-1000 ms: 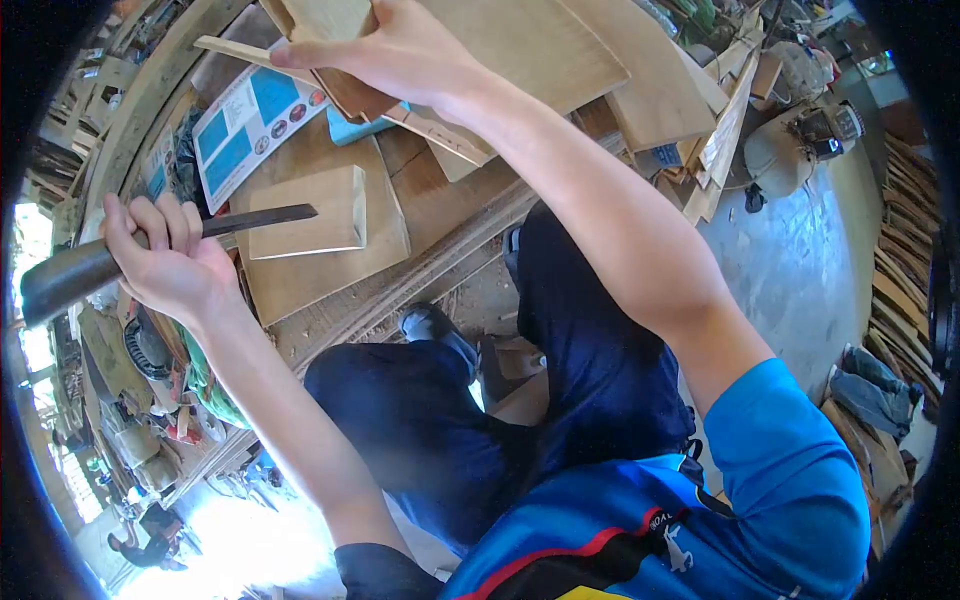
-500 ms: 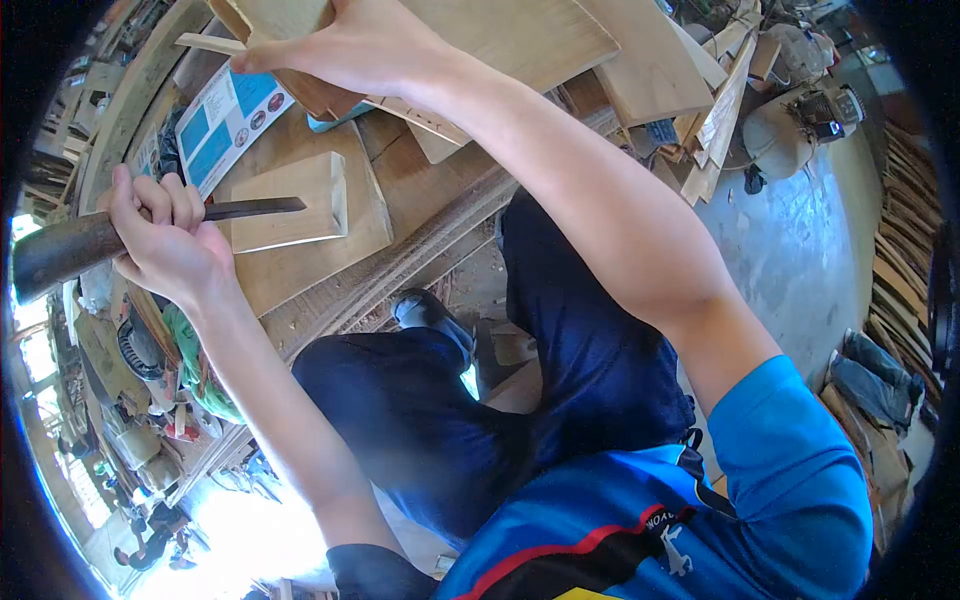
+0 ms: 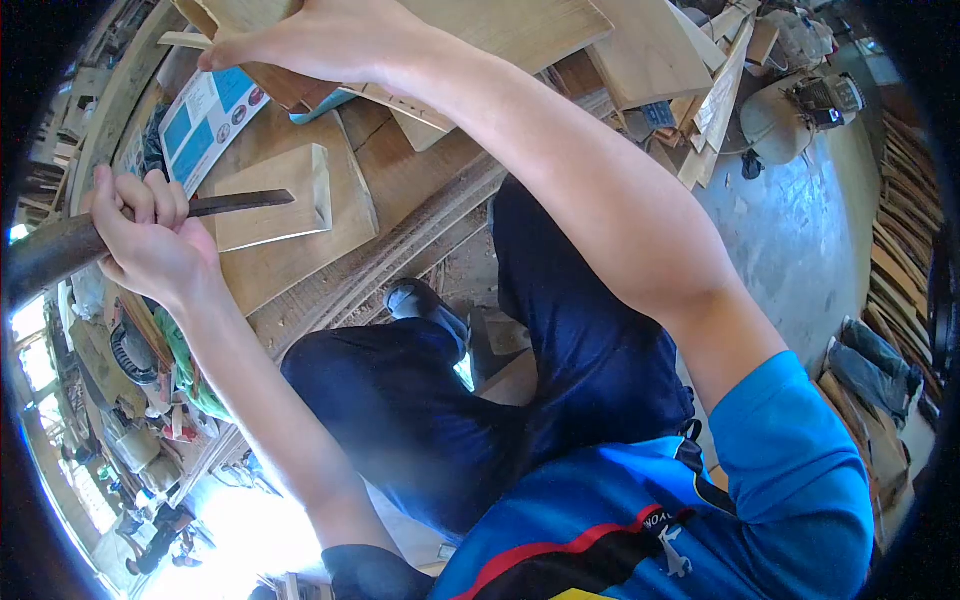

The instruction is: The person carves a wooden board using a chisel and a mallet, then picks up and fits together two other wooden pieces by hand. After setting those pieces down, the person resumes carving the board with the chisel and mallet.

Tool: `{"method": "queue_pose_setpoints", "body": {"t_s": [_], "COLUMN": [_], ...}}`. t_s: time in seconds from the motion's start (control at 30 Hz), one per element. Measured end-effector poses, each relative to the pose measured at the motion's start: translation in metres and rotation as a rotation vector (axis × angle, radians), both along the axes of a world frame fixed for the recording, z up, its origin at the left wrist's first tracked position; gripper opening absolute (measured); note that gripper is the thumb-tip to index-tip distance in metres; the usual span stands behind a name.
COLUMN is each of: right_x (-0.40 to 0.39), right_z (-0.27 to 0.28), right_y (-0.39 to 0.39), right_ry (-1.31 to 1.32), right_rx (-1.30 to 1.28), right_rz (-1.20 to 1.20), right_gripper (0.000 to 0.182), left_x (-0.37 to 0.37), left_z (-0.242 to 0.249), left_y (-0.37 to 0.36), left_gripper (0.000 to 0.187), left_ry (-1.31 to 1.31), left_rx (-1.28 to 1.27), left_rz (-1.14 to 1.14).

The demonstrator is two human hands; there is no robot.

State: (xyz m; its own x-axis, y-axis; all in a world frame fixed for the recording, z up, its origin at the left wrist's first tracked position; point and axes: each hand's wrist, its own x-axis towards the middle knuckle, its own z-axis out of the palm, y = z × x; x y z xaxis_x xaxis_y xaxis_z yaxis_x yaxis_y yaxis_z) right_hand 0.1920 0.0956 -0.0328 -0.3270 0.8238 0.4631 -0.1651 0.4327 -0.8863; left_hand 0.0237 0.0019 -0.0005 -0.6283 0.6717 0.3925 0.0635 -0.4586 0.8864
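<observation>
My left hand [image 3: 155, 235] is wrapped around a chisel where its thick, dark round handle meets the blade. The flat dark blade [image 3: 255, 200] points right, over a bevelled wooden block [image 3: 285, 210] that lies on a board [image 3: 350, 190]. Up at the top edge, my right hand [image 3: 320, 40] grips a hollow, box-like wooden piece [image 3: 280, 88], its thumb along the near side. The other fingers of that hand are cut off by the frame. A thin wooden strip [image 3: 183, 40] sticks out left of the thumb.
A printed blue-and-white sheet [image 3: 205, 130] lies on the bench [image 3: 410, 180]. Wide boards [image 3: 650, 60] and offcuts [image 3: 725, 90] stack at the upper right. Cluttered tools and a green cloth [image 3: 185, 360] sit at left. Stacked timber [image 3: 900, 270] lines the right; people appear far off lower left.
The whole view has shifted slightly, so the hands, chisel and block sit a little farther left. Both hands keep their holds.
</observation>
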Motion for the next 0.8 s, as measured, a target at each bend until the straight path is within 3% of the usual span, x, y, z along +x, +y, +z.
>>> {"method": "queue_pose_setpoints", "body": {"t_s": [0.53, 0.8], "right_x": [0.018, 0.026], "right_z": [0.013, 0.013], "right_y": [-0.022, -0.007], "right_ry": [0.043, 0.076], "right_rx": [0.051, -0.064], "right_rz": [0.057, 0.225], "right_gripper": [0.05, 0.051], "left_x": [0.005, 0.01], "left_z": [0.0, 0.003], "left_y": [0.0, 0.0], "left_gripper": [0.045, 0.046], "left_ry": [0.048, 0.06], "left_rx": [-0.051, -0.114], "left_rz": [0.014, 0.041]}}
